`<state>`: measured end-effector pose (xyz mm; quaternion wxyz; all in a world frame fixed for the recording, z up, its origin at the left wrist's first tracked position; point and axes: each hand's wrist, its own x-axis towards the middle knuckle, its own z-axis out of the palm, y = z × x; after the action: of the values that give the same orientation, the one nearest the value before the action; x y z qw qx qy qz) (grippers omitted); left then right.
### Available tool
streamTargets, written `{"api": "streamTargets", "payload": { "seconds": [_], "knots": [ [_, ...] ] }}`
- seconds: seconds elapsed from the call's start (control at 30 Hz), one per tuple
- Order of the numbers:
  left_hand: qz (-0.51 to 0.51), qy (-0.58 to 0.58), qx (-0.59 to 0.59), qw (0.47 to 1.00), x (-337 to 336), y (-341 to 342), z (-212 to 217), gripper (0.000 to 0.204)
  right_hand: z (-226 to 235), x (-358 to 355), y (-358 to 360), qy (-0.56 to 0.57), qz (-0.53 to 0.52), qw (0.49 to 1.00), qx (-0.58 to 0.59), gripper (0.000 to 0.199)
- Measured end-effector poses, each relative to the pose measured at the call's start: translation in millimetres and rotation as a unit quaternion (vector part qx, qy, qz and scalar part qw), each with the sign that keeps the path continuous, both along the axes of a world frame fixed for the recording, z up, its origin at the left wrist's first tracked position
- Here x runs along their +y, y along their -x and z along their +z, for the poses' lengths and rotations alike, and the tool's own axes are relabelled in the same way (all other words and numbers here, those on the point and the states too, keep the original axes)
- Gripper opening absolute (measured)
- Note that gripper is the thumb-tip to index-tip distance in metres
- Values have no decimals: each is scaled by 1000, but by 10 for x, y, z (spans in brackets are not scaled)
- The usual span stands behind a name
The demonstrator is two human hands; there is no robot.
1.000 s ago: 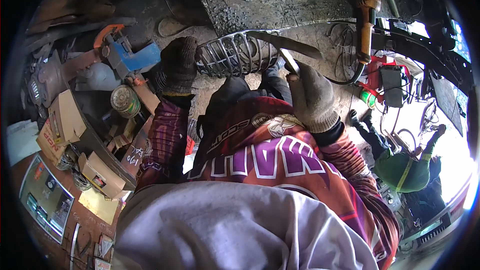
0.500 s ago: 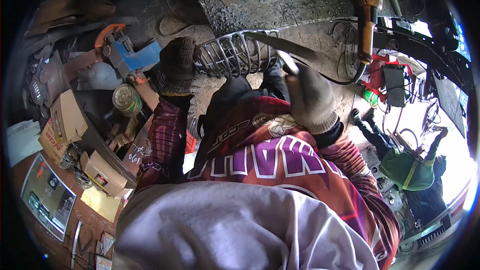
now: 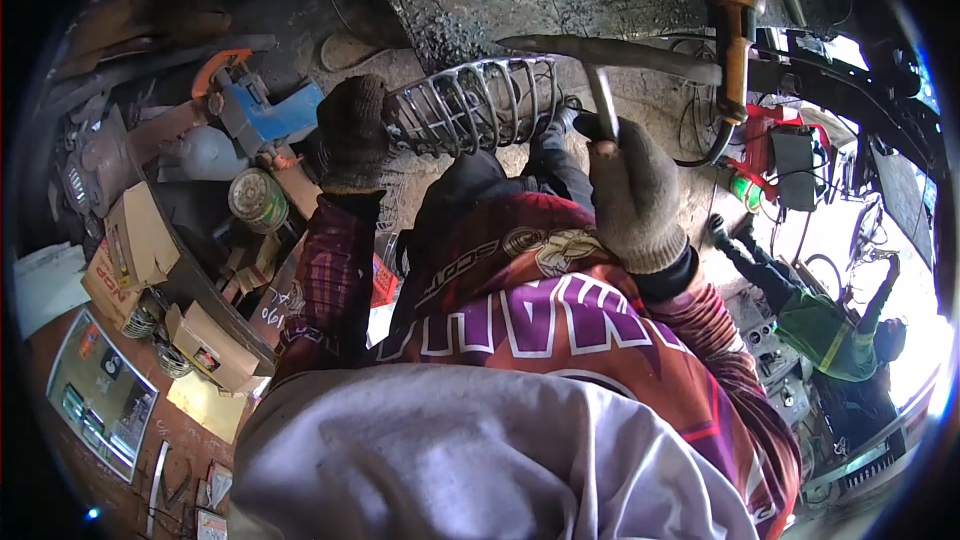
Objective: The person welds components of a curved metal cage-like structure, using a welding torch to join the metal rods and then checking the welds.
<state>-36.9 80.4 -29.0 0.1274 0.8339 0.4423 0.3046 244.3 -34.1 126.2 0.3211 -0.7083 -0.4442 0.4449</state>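
Cardboard boxes (image 3: 140,237) are gaping at nine o'clock, their insides mostly hidden from me, while the picture's rim is swallowing whatever is lying beyond them in black. Toward ten o'clock a lidded tin (image 3: 257,201) is standing near a blue metal tool (image 3: 268,115) with an orange part. Between ten and eleven my gloved left hand (image 3: 350,132) is clenching the left end of a wire cage (image 3: 472,108); the dark knit is hiding my fingertips. The cage is lying at twelve o'clock, just right of that grip and well apart from my other one, above my knees and below a grimy worktop (image 3: 540,5). At one o'clock a hammer's (image 3: 612,51) long head is crossing in front of the floor; whether its left tip is touching the cage, I cannot tell. At two my gloved right hand (image 3: 638,198) is grasping its pale handle. Beyond, an orange-handled tool (image 3: 738,70) is hanging, its top cut off, and at half past three a co-worker in green (image 3: 830,332) is blurring into glare.
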Motion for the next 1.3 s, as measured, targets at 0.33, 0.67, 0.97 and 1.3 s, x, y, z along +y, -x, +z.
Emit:
{"api": "streamTargets", "payload": {
  "seconds": [0.33,0.67,0.97,1.3],
  "knots": [
    [6,80,-41,996,24,-47,75,19,56,32,-6,2,20,999,-38,18],
    [-39,-81,-35,995,19,-70,94,12,76,6,-12,-40,79,991,-99,18],
    [-22,-6,22,999,-12,-7,115,29,54,21,-21,-81,67,988,-112,21],
    [6,47,-3,999,-21,16,32,14,90,59,-17,-99,74,986,-112,18]
  ]
}}
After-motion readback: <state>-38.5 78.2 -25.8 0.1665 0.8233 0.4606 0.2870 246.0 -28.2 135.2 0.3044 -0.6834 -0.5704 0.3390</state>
